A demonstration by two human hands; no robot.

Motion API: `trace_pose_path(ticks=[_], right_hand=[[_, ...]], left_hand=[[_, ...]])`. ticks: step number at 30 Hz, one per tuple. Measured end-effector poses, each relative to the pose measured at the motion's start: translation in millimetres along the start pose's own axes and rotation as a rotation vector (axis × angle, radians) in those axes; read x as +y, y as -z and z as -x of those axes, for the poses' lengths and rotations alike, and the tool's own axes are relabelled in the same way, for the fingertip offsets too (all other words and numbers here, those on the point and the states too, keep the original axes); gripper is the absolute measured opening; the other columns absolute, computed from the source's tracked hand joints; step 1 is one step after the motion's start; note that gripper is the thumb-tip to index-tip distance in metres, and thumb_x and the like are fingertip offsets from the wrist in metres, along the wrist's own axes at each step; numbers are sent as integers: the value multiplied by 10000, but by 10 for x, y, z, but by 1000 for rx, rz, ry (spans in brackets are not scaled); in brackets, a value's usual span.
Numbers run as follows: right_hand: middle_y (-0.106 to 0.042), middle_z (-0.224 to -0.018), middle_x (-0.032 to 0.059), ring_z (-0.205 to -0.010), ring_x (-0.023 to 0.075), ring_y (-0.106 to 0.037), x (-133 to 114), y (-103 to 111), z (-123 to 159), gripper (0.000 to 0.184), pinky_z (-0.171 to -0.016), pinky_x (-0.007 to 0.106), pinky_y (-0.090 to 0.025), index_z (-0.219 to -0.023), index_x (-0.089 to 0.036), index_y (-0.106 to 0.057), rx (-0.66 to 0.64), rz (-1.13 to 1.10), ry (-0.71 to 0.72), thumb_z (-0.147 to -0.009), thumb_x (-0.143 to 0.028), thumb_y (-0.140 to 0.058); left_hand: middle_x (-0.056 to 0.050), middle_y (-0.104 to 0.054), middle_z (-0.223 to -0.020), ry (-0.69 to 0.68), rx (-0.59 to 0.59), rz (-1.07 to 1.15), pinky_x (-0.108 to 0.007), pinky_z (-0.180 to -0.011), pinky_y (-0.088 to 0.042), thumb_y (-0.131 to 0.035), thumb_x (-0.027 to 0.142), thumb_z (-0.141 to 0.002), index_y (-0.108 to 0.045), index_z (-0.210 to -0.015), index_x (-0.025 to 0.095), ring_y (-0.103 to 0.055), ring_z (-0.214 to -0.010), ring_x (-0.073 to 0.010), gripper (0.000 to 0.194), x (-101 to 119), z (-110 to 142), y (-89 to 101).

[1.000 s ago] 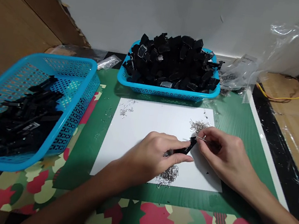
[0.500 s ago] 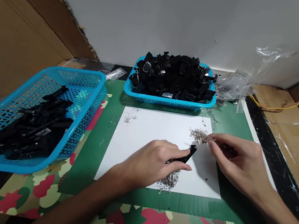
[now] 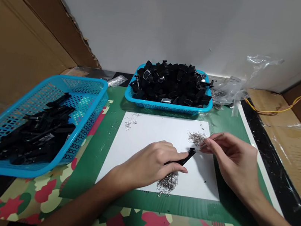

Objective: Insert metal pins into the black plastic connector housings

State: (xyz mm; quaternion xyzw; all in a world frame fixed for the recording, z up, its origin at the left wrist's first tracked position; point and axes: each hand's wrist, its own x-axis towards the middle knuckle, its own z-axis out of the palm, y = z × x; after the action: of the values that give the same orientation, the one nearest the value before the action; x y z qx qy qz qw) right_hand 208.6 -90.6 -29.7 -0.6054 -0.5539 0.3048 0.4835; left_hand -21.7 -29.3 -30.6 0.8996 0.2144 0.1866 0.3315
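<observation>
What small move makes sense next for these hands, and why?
Probably bringing the right hand's fingertips slightly toward the exposed end of the black part. The left hand grips that part with its far end sticking out, and the right fingertips are close by, beside a pile of tiny metal pieces. Whether they hold one is too small to tell.

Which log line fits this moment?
Left hand: pinching black part | Right hand: beside far-right metal pile, grip unclear | Beneath black part: white paper
</observation>
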Motion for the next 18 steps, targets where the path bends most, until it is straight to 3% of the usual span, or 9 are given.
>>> trace_pose_path(ticks=[6,18], right_hand=[[-769,-799,44,-685,181,-754,55,-66,-27,241,-666,284,-640,-852,-188,-711,-46,-39,-51,-963,-401,-710],[-753,-730,29,-599,158,-703,60,-131,15,192,-586,273,-538,-827,-204,-650,-24,230,164,-991,-299,-620]], left_hand=[[-30,-719,-813,15,-27,17,-319,-806,-489,-672,293,-1000,-748,-1147,156,-616,-759,-168,214,-9,7,-2],[-43,-715,-779,-36,-2,5,-328,-798,-492,-612,273,-1035,-755,-1145,137,-625,-743,-173,227,-9,7,2]])
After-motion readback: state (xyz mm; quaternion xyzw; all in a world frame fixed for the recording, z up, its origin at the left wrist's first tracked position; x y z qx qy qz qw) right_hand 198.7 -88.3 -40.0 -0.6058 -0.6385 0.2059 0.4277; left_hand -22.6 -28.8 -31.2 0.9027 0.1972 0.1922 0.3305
